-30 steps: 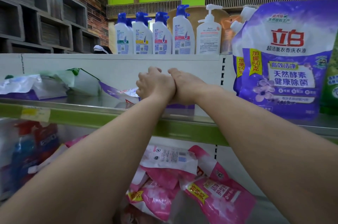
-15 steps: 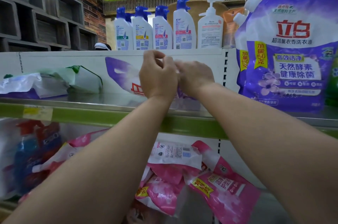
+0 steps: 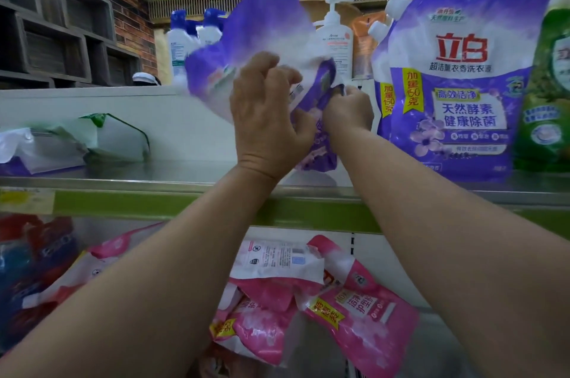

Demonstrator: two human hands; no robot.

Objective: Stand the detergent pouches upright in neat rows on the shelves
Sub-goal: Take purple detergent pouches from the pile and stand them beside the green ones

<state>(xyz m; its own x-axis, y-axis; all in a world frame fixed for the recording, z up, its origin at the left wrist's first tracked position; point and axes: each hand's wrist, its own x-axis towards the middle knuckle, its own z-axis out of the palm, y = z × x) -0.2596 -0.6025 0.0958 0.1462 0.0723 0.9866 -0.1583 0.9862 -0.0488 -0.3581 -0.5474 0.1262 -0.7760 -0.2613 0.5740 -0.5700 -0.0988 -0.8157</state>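
A purple and white detergent pouch (image 3: pixel 262 35) is raised off the metal shelf (image 3: pixel 154 172), tilted with its top leaning left and blurred. My left hand (image 3: pixel 265 118) grips its middle from the front. My right hand (image 3: pixel 350 111) pinches its lower right edge. Right of it a large purple pouch (image 3: pixel 456 84) stands upright on the same shelf, with a second purple pouch partly hidden behind it. A green pouch (image 3: pixel 546 94) stands at the far right. On the left of the shelf a green and white pouch (image 3: pixel 114 137) and another pale pouch (image 3: pixel 34 149) lie flat.
Pink pouches (image 3: pixel 364 313) lie in a heap on the lower shelf, red and blue packs (image 3: pixel 34 254) to their left. White pump bottles (image 3: pixel 334 35) stand on the top ledge behind. A green shelf lip (image 3: pixel 154 208) runs across the front. A brick wall is at the left.
Both hands have lifted the purple pouch from lying flat on the shelf to nearly upright. The hands rose with it and moved apart on the pouch.
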